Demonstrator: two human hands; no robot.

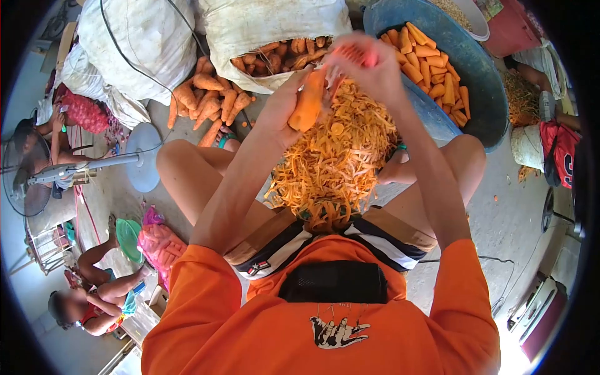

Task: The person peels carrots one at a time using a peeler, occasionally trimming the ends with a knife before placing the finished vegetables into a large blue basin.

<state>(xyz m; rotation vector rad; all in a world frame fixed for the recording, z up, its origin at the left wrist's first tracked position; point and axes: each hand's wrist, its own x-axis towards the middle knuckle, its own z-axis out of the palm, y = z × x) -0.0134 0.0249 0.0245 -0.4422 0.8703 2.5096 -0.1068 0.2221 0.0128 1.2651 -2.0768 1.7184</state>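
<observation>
One carrot lies along the left hand, held in its closed fingers. The right hand, blurred, curls around one red tool near the carrot's upper end. Below: one heap of peelings. Beyond: one blue tub, partly masked by the right hand, containing peeled carrots; one open white sack; unpeeled carrots, too overlapped to count.

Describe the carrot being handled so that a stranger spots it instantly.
Find the big mound of peelings between the person's legs. Near its upper-left edge in the picture, the left hand holds the carrot. Unlike the carrots in the blue tub and the unpeeled heap, it is gripped in a hand.
</observation>
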